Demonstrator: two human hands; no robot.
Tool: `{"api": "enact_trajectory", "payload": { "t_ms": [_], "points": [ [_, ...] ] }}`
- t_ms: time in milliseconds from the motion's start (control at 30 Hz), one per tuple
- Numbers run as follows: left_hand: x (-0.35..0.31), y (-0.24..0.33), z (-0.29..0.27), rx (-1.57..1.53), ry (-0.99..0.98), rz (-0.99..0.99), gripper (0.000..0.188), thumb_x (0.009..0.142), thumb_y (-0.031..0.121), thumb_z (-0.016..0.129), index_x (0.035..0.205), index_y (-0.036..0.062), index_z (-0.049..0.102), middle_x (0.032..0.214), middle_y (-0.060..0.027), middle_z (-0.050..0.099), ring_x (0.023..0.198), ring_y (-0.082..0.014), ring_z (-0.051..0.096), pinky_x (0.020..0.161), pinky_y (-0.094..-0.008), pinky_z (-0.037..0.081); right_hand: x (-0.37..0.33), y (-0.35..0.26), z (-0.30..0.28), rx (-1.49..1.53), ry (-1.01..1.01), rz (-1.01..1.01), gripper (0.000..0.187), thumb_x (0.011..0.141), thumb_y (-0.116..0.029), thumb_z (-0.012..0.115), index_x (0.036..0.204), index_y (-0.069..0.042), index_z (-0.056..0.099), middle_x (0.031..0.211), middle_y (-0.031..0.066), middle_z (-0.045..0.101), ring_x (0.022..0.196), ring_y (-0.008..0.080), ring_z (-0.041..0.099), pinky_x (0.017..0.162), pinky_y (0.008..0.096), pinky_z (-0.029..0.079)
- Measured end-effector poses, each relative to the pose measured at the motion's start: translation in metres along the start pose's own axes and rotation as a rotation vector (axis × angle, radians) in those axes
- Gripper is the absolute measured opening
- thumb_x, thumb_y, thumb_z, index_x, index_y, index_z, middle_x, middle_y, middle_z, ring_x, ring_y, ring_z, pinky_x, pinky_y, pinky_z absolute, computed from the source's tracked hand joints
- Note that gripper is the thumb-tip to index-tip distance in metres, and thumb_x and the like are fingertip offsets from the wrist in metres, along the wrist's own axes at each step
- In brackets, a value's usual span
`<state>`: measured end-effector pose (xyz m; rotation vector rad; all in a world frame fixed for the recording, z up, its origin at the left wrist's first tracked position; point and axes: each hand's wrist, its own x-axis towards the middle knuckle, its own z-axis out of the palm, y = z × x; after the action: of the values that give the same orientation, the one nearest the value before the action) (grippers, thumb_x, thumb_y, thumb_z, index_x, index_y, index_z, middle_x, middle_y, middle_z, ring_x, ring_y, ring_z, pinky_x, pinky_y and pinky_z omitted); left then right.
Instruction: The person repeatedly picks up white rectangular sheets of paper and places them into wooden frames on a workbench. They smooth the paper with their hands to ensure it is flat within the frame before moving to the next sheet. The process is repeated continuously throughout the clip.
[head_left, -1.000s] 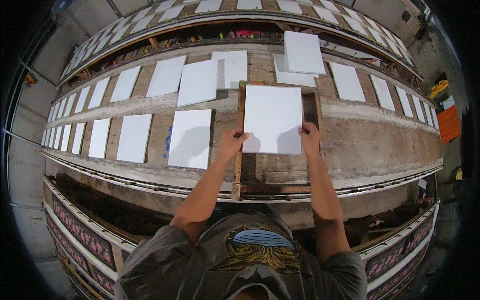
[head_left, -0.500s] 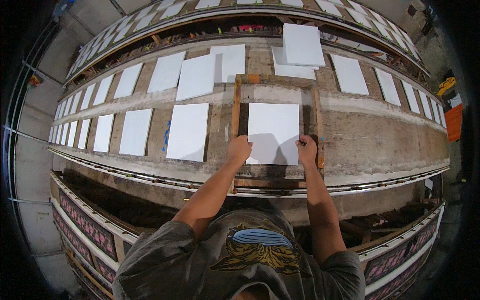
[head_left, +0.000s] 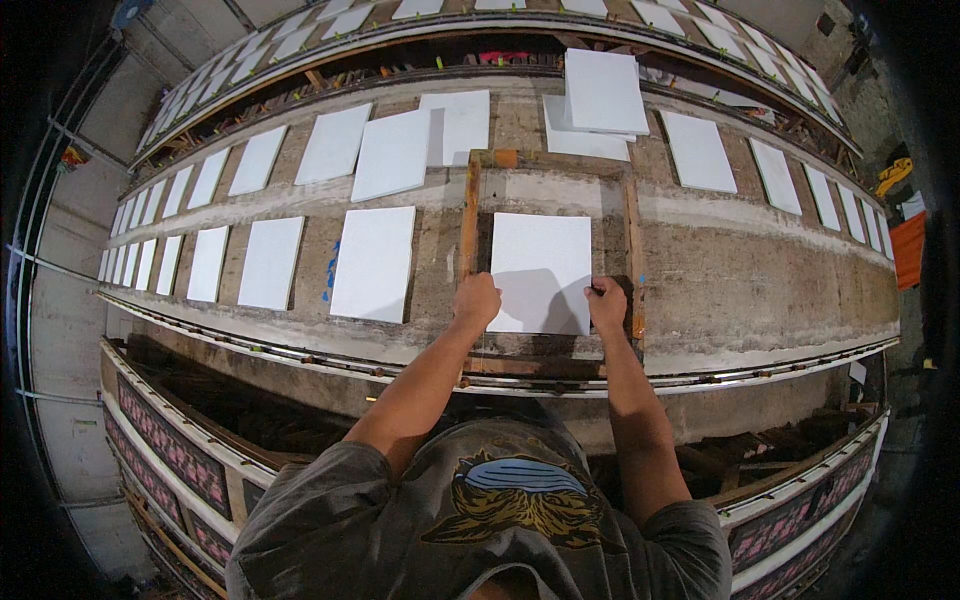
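A white rectangular sheet (head_left: 541, 250) lies on the long worktable, inside the outline of a wooden frame (head_left: 470, 215). My left hand (head_left: 478, 300) is closed at the sheet's lower left edge, thumb side toward it. At the lower right edge my right hand (head_left: 607, 304) pinches the opposite side. Shadows from my arms and head fall across the sheet's lower half. Left of the frame, another white sheet (head_left: 373, 265) rests flat on the table, apart from my left hand. The fingertips under the sheet's edges are hidden.
Rows of similar white sheets (head_left: 270, 262) run along the table (head_left: 770, 270) to both sides. Beyond the frame, white sheets overlap in two groups, one at the right (head_left: 607, 92). A rail (head_left: 700, 380) follows the table's near edge. Another sheet-covered table stands farther back.
The sheet between my hands has shifted slightly left and toward me. My right hand has moved a little left with it; my left hand has barely moved.
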<state>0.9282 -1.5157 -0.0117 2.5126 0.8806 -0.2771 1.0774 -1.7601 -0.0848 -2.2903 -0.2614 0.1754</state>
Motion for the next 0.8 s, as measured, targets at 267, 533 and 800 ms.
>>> {"api": "enact_trajectory", "payload": {
  "t_ms": [267, 533, 800],
  "points": [
    [0.007, -0.005, 0.012, -0.014, -0.005, -0.017, 0.03, 0.094, 0.025, 0.07, 0.104, -0.0033, 0.07, 0.106, -0.0261, 0.071, 0.101, -0.0426, 0.071, 0.085, -0.0512, 0.059, 0.0, 0.005, 0.006, -0.051, -0.001, -0.014, 0.031, 0.08, -0.014, 0.081, 0.107, -0.001, 0.074, 0.101, 0.0164, 0.076, 0.095, 0.0323, 0.073, 0.085, 0.0409, 0.056],
    [0.002, 0.002, 0.003, 0.03, 0.006, -0.031, 0.033, 0.093, 0.029, 0.072, 0.104, -0.0015, 0.07, 0.101, -0.0249, 0.072, 0.099, -0.0416, 0.071, 0.085, -0.0522, 0.058, -0.002, -0.003, 0.001, -0.053, -0.011, -0.035, 0.029, 0.082, -0.015, 0.082, 0.107, -0.001, 0.074, 0.102, 0.0166, 0.075, 0.095, 0.0308, 0.073, 0.084, 0.0407, 0.056],
    [-0.001, 0.004, -0.001, -0.008, -0.006, -0.053, 0.033, 0.093, 0.029, 0.07, 0.106, -0.001, 0.069, 0.107, -0.0235, 0.071, 0.104, -0.0409, 0.069, 0.088, -0.052, 0.056, 0.0, -0.001, 0.005, -0.065, -0.001, -0.024, 0.027, 0.082, -0.015, 0.081, 0.105, -0.001, 0.075, 0.1, 0.017, 0.076, 0.095, 0.0316, 0.073, 0.084, 0.0423, 0.056]
  ]
}}
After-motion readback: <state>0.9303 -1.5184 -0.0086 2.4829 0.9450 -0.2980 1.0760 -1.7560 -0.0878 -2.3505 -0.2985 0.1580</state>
